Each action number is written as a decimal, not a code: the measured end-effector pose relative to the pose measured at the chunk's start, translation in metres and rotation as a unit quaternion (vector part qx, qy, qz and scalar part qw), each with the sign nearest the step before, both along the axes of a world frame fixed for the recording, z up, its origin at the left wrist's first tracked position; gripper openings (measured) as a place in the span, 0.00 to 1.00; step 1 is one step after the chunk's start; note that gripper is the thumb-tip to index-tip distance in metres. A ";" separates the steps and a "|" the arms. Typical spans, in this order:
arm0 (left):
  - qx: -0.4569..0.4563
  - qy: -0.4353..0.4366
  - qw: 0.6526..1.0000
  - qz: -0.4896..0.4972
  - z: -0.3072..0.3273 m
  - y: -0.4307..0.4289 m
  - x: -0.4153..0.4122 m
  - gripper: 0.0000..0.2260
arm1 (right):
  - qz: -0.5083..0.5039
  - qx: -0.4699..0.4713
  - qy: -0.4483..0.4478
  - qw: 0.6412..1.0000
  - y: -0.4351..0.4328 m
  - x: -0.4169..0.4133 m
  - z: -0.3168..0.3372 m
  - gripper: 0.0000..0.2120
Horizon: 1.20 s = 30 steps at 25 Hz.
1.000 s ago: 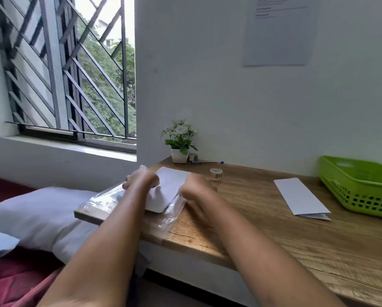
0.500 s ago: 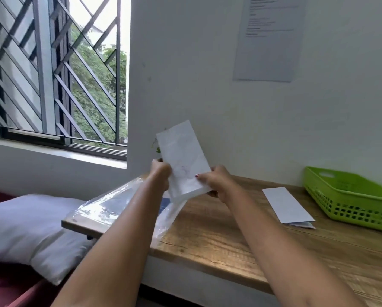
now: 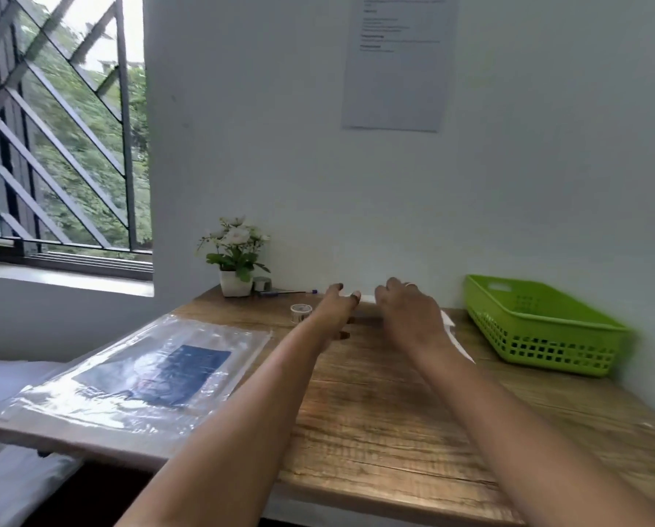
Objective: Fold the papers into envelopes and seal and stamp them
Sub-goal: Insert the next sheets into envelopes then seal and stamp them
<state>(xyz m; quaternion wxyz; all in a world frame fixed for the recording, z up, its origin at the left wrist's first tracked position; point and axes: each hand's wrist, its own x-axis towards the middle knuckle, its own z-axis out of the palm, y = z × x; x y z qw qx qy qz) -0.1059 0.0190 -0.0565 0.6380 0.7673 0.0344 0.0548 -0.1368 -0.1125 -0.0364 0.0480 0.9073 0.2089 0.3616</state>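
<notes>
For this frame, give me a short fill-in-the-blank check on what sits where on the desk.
1. The basket at the desk's right end is coloured ____.
2. The small potted plant stands in the corner against the ____.
3. The clear plastic sleeve lies flat to the ____ of the left hand.
4. The tape roll rests on the desk beside the ____ hand, not the right hand.

Missing words: green; wall; left; left

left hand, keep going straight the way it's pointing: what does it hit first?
Probably the white paper at its fingertips, which the left hand may already touch. Past that, only the wall. The tape roll sits off its line. Depth unclear.
</notes>
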 end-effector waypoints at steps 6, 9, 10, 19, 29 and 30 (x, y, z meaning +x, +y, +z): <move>0.246 0.019 0.968 -0.045 -0.021 0.012 0.034 0.12 | 0.068 -0.001 0.145 0.987 0.010 0.024 -0.033 0.13; 0.372 0.028 0.924 -0.088 -0.021 0.022 0.054 0.16 | 0.107 0.076 0.298 0.945 0.016 0.026 -0.038 0.13; 0.399 0.023 0.912 -0.089 -0.023 0.023 0.059 0.17 | 0.117 0.101 0.382 0.911 0.015 0.026 -0.037 0.14; 0.583 -0.119 0.799 -0.084 -0.012 -0.002 0.023 0.13 | -0.226 0.047 0.372 0.899 -0.059 0.057 -0.029 0.26; 0.503 -0.028 0.840 -0.202 -0.006 -0.001 0.015 0.22 | -0.098 0.441 0.365 0.814 -0.076 0.053 -0.016 0.31; 0.501 -0.050 0.840 -0.201 -0.006 0.001 0.015 0.20 | -0.070 0.507 0.353 0.783 -0.078 0.053 -0.014 0.27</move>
